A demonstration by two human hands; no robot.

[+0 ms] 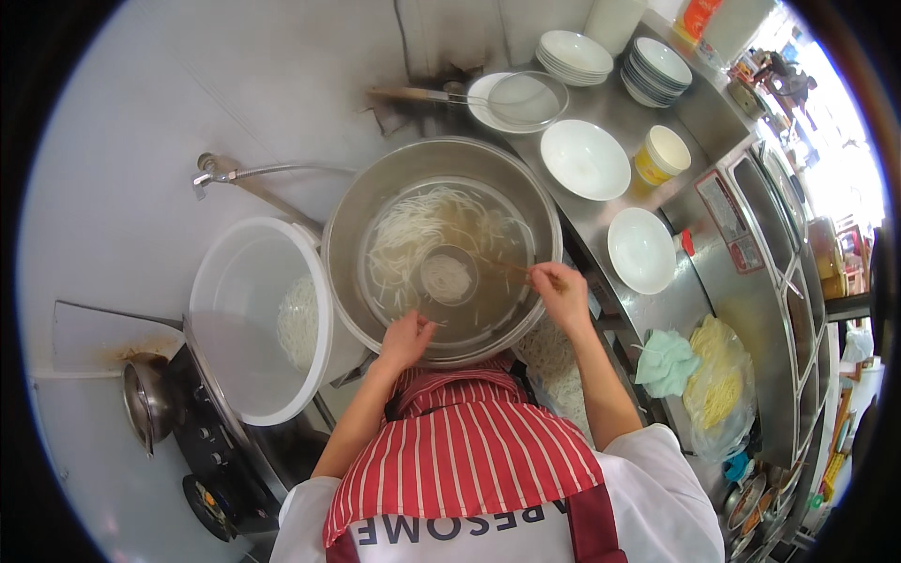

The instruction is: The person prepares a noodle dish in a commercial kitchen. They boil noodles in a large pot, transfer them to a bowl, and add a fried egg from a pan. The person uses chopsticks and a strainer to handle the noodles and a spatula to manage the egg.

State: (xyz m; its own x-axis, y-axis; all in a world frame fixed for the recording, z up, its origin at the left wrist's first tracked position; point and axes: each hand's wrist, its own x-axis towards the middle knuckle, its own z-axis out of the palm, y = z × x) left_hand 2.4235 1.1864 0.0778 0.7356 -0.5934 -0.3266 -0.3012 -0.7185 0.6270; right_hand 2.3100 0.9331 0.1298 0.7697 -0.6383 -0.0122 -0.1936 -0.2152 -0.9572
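Observation:
A large steel pot (pixel 338 232) of cloudy water stands before me, with loose white noodles (pixel 405 232) spread over its far and left parts. In the middle of the pot is a round noodle basket (pixel 473 262) with a small clump of noodles (pixel 445 279) inside. My right hand (pixel 563 290), above the pot's right rim, grips thin wooden chopsticks (pixel 510 267) that point left toward the basket. My left hand (pixel 410 339) is over the near rim with its fingers bent, just below the basket. Whether it holds the basket's handle is hidden.
Left of the pot is a white plastic tub (pixel 246 317) with noodles (pixel 299 320). A wire skimmer (pixel 538 88) lies across a plate at the back. White bowls (pixel 584 158), paper cups (pixel 662 155), a green cloth (pixel 667 362) and bagged yellow noodles (pixel 721 394) occupy the right counter.

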